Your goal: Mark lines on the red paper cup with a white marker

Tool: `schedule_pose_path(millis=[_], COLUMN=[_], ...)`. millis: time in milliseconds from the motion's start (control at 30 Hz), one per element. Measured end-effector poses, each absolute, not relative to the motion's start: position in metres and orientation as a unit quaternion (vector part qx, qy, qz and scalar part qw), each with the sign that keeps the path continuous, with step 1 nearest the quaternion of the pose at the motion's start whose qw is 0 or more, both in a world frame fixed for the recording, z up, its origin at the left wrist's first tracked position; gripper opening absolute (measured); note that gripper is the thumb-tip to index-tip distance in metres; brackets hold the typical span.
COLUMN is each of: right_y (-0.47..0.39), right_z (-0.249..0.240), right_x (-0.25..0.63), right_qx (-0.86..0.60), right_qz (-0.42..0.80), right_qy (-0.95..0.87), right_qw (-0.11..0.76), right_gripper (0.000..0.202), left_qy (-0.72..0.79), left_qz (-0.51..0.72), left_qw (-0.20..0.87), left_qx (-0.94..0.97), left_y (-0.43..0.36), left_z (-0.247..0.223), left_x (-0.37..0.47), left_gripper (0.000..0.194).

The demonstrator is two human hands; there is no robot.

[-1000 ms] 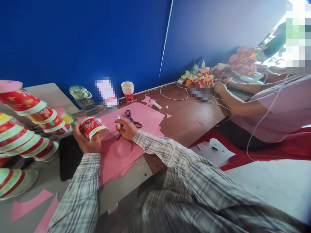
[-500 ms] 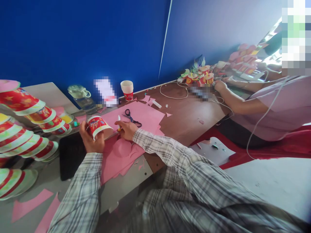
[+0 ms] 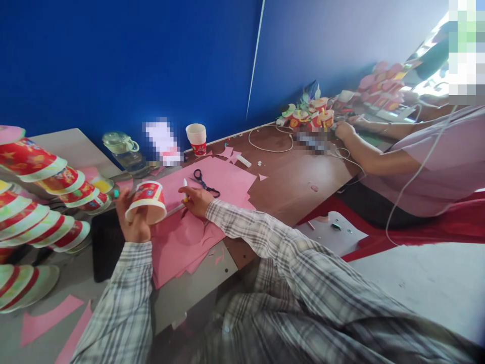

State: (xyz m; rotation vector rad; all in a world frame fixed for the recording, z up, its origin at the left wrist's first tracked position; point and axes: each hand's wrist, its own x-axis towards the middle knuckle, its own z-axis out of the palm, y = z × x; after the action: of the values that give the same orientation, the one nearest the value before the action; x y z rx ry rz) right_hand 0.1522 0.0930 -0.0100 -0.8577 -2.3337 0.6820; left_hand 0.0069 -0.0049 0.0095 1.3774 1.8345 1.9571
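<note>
My left hand [image 3: 134,226] grips a red printed paper cup [image 3: 149,193] with a white rim, tilted so its open end faces down towards me. Part of the hand sits under the rim. In my right hand [image 3: 199,201] is a slim white tube with a pointed tip [image 3: 185,184], pinched upright between the fingers. Beneath both hands lie sheets of pink paper [image 3: 231,177], and a cut pink round [image 3: 189,228] rests on them. Just beyond my right hand, dark-handled scissors [image 3: 206,184] lie on the paper.
Stacks of red and white paper cups [image 3: 49,156] lean at the left. A lidded glass jug [image 3: 127,151] and another paper cup [image 3: 197,139] stand by the blue wall. A glue stick [image 3: 244,161] lies behind. A co-worker's hand [image 3: 345,132] is near decorated cups [image 3: 318,119].
My left hand has moved slightly left and turned the cup, so its opening now points more downward towards me. My right hand stays almost in place with the white tube.
</note>
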Motion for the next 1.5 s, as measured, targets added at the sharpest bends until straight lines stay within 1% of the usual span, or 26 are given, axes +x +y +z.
schedule_pose_path(millis=[133,233,333,767,900,1100,1300,1367,1500], right_y=[0.094,0.094,0.094,0.092,0.093,0.102,0.089,0.085,0.087], right_z=[-0.012,-0.014,-0.016,-0.017,-0.012,0.002,0.019,0.024,0.032], right_x=[0.152,0.150,0.149,0.148,0.151,0.158,0.162,0.162,0.163], right_qx=[-0.311,-0.301,-0.291,-0.281,-0.296,-0.327,-0.287,-0.278,-0.244], right_qz=[0.260,0.266,0.276,0.307,0.307,0.336,0.425,0.455,0.543], right_qy=[-0.868,-0.867,-0.867,-0.856,-0.834,-0.767,-0.683,-0.664,-0.625], right_qw=[0.286,0.294,0.297,0.306,0.349,0.438,0.520,0.524,0.504], right_gripper=[0.039,0.035,0.037,0.040,0.039,0.032,0.033,0.034,0.041], left_qy=[0.639,0.677,0.683,0.638,0.639,0.628,0.629,0.627,0.613], left_qz=[0.616,0.594,0.601,0.638,0.630,0.601,0.574,0.571,0.572], left_qw=[0.140,0.135,0.115,0.111,0.108,0.055,0.040,0.032,-0.001], left_qx=[0.439,0.412,0.398,0.416,0.428,0.491,0.523,0.529,0.544], left_y=[-0.001,0.002,0.003,0.006,0.001,-0.002,0.001,0.002,0.004], left_z=[0.003,0.002,0.002,-0.007,-0.004,0.002,-0.001,-0.001,-0.001], left_x=[0.009,0.009,0.009,0.008,0.014,0.021,0.021,0.021,0.021], left_gripper=[0.069,0.061,0.054,0.055,0.060,0.070,0.073,0.072,0.071])
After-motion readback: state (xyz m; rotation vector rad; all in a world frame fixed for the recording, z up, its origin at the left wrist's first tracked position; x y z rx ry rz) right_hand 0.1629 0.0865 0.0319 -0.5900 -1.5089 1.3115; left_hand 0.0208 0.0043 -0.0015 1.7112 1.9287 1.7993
